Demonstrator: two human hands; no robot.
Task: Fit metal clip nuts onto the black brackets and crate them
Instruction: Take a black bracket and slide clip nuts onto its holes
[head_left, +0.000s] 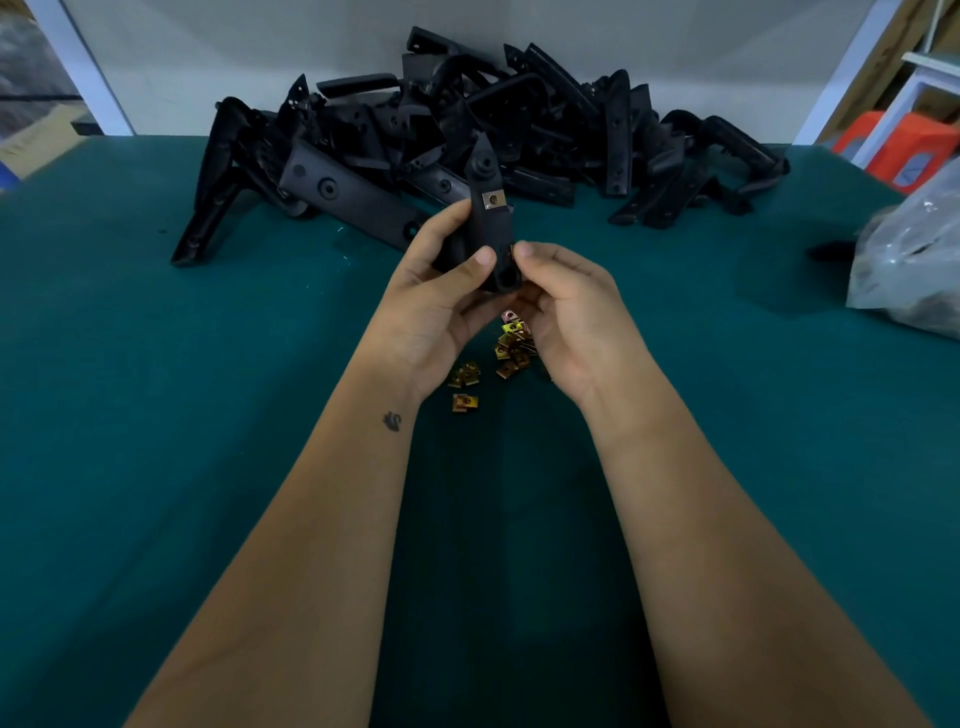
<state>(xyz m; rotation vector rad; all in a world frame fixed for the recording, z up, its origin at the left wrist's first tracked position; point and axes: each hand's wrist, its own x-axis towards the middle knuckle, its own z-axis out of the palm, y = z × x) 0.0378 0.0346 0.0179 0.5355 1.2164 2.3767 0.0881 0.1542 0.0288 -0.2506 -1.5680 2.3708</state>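
- Cardboard box (36, 143): tan, flat-sided, at the 10 o'clock edge of the view, beyond the table.
- Table surface (156, 415): a matte teal-green cloth with a fine felt-like texture, filling most of the view.
- Heap of black plastic brackets (363, 156): long, angular moulded parts with round bosses and holes, piled loosely from 11 to 1 o'clock against the pale back wall.
- Left hand (441, 291): fingers curled around the lower body of the held black bracket (485, 208), thumb pressed flat on its front face. The grip is firm and closed around the part.
- Held black bracket: stands nearly upright at 12 o'clock from the hands, above the table, with its pointed end up. A square silver-toned metal clip nut (492, 199) with a central hole sits on its upper face.
- Loose clip nuts (511, 343): small, flat, brass- to gold-coloured stamped-metal squares, scattered on the cloth directly beneath the hands, between the wrists. A separate pair lies at 7 o'clock of the main cluster.
- Right hand (566, 312): fingers curled inward, thumb tip touching the right edge of the bracket's lower end. What the curled fingers enclose is hidden; a clip nut in the pinch cannot be confirmed.
- Clear plastic bag (909, 260): crumpled, glossy, with dark contents, resting on the table at 3 o'clock.
- Orange-red plastic stool (904, 150): behind the table at 2 o'clock.
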